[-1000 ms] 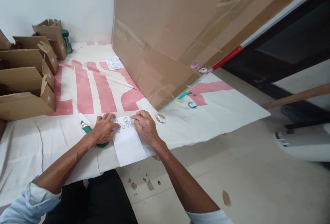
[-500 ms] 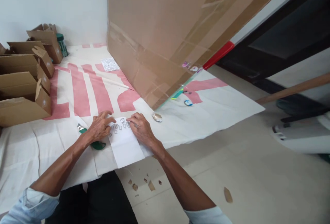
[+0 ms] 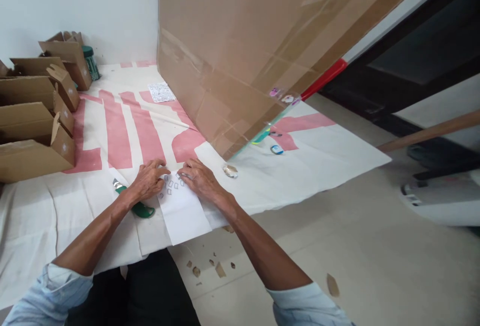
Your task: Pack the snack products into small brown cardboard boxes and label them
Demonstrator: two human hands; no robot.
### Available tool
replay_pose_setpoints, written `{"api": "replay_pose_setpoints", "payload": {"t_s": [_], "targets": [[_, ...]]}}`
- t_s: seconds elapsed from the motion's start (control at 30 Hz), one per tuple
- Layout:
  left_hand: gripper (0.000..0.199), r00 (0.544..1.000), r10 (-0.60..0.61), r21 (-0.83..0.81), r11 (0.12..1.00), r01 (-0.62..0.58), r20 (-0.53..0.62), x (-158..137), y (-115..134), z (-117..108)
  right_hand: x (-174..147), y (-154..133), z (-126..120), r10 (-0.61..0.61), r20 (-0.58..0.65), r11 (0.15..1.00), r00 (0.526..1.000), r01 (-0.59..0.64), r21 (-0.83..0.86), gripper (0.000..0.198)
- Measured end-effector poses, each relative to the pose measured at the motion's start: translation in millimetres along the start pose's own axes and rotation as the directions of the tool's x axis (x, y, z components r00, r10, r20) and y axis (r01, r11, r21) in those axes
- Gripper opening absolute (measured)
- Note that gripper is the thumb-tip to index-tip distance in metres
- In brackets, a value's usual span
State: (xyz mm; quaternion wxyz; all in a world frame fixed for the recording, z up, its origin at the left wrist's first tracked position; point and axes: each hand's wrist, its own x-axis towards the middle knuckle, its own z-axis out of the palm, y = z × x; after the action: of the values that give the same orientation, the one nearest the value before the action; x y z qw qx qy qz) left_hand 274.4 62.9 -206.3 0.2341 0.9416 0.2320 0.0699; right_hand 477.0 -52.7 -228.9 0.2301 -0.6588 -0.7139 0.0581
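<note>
A white sheet of paper [image 3: 186, 220] lies at the table's near edge, with several small grey square-like outlines [image 3: 170, 184] on its upper part; whether they are drawn or loose pieces I cannot tell. My left hand [image 3: 150, 180] rests at the paper's upper left, fingers bent and thumb apart from the index finger. Over the upper right of the sheet, my right hand [image 3: 198, 178] has its fingertips drawn together at one outline; anything between them is hidden. A green-handled tool with a silver tip [image 3: 142, 210] lies partly beneath my left wrist.
Open cardboard boxes [image 3: 33, 158] line the left side, with a green-lidded jar [image 3: 90, 62] behind. A large cardboard panel [image 3: 232, 56] stands across the table. A patterned card [image 3: 161, 92], a small crumpled item [image 3: 230, 171] and a blue-white roll [image 3: 276, 149] lie around. Scraps [image 3: 220, 269] litter the floor.
My right hand has shifted left across the paper, closer to my left hand. My left hand stays nearly in place. The view has moved slightly.
</note>
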Motion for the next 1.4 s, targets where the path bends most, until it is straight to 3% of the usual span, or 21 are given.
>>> {"api": "replay_pose_setpoints", "payload": {"t_s": [0.2,0.7,1.07,1.4], "targets": [[0.047,1.0,0.004,-0.004,1.0,-0.005,-0.015,-1,-6,4,6,0,1,0.0,0.07,0.998,0.998,0.004,-0.064,0.016],[0.042,1.0,0.012,0.034,0.999,-0.011,-0.007,-3,-7,6,6,-3,17,-0.022,-0.077,0.999,0.997,0.026,0.044,0.019],[0.055,0.999,0.014,0.026,1.0,-0.014,-0.029,-2,-7,6,7,-14,21,-0.049,-0.042,0.999,0.998,0.049,-0.004,0.016],[0.047,0.999,0.031,0.064,0.997,-0.032,0.014,2,1,6,5,-18,20,-0.055,-0.014,0.998,0.998,0.054,-0.045,0.021]]}}
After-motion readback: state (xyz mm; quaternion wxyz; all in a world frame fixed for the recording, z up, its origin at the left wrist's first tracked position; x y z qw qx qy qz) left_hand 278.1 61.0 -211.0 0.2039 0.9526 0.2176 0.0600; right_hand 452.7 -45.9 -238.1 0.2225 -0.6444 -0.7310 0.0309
